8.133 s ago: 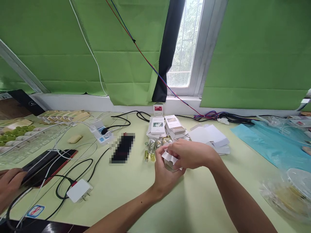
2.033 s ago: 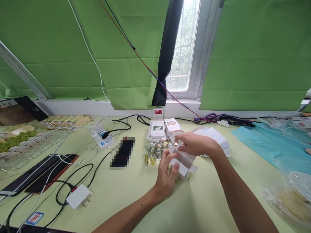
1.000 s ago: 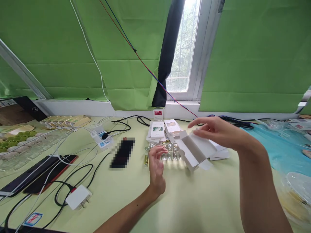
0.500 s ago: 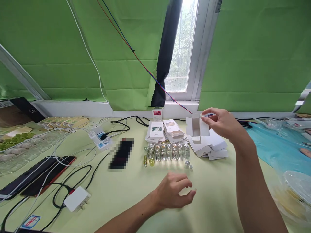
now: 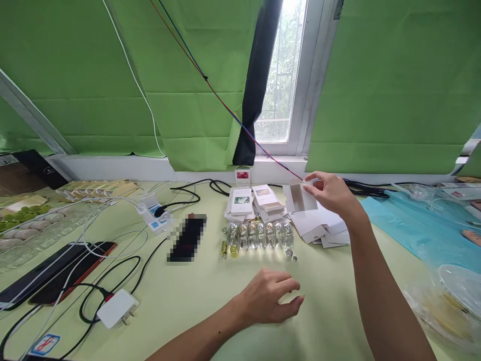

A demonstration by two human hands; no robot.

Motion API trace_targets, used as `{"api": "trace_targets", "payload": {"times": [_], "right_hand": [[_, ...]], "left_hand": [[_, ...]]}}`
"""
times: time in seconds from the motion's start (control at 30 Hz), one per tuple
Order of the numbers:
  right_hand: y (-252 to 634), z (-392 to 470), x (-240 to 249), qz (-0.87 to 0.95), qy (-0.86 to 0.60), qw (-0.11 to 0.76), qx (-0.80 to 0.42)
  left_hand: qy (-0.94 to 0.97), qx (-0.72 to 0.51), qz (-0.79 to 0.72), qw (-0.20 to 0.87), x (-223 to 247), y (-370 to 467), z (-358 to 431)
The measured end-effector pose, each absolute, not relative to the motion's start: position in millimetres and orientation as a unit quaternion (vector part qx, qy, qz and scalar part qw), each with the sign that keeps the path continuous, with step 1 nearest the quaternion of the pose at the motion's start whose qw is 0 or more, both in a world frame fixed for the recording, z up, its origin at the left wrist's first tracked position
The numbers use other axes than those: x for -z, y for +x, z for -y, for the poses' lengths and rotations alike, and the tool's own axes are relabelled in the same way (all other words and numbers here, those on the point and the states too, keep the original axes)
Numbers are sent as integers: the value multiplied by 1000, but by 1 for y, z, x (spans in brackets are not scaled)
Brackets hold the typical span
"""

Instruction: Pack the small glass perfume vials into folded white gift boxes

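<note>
My right hand pinches the edge of an unfolded white cardboard piece with a grey-brown inner side. This card stands upright over a pile of flat white cardboard pieces. My left hand hovers over the near part of the table, thumb and fingers apart, with nothing in it. Beyond it stands a row of small clear glass bottles. Gold caps lie at the row's left end and silver caps at its right. White printed boxes are stacked behind the bottles.
A dark pixelated rectangle lies left of the bottles. Farther left are phones, a white charger, a power strip and tangled cables. Blue plastic sheeting and a clear round container are on the right.
My right hand has shifted slightly left and down with the cardboard piece, which has turned a little. My left hand has hardly moved.
</note>
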State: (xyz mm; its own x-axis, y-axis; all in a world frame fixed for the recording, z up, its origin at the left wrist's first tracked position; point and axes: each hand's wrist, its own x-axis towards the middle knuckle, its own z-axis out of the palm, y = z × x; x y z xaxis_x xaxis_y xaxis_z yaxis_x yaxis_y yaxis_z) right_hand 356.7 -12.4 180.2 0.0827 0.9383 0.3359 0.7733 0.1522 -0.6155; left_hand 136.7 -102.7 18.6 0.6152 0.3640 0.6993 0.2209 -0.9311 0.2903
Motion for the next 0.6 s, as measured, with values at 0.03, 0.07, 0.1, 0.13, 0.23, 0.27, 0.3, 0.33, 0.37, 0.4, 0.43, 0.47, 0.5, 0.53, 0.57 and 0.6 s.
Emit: {"api": "trace_targets", "payload": {"times": [0.03,0.07,0.1,0.13,0.23,0.27,0.3,0.33,0.37,0.4,0.43,0.47,0.5,0.53,0.57,0.6], "right_hand": [[356,10,-178,668,-639,365,-108],[356,7,-175,667,-638,371,-101],[355,4,-173,666,-637,377,-95],[355,1,-170,665,-635,383,-91],[354,-8,-163,657,-635,397,-84],[353,-10,-162,654,-636,402,-84],[353,-11,-160,650,-636,407,-85],[352,-12,-159,645,-637,412,-87],[352,-13,-159,641,-638,417,-91],[351,-13,-158,637,-639,421,-95],[350,-13,-158,632,-642,423,-99],[350,-13,-159,629,-645,423,-101],[350,-12,-159,625,-648,423,-102],[350,-11,-159,623,-651,423,-102],[350,-11,-160,620,-653,424,-102],[350,-10,-160,617,-655,425,-101]], "left_hand": [[895,-404,-165,87,-19,137,103],[897,-400,-166,87,-18,136,103],[898,-397,-167,87,-18,136,103],[900,-393,-168,87,-18,136,103],[902,-388,-168,83,-18,136,103],[903,-386,-169,82,-17,136,103],[904,-385,-169,81,-17,136,103],[904,-384,-169,81,-17,136,103],[905,-382,-169,80,-17,136,103],[905,-382,-169,79,-17,136,103],[906,-381,-169,78,-17,136,103],[906,-381,-170,76,-17,137,103],[906,-380,-170,73,-18,137,103],[907,-380,-171,70,-18,137,103],[907,-379,-171,67,-18,137,103],[907,-379,-171,65,-19,137,104]]}}
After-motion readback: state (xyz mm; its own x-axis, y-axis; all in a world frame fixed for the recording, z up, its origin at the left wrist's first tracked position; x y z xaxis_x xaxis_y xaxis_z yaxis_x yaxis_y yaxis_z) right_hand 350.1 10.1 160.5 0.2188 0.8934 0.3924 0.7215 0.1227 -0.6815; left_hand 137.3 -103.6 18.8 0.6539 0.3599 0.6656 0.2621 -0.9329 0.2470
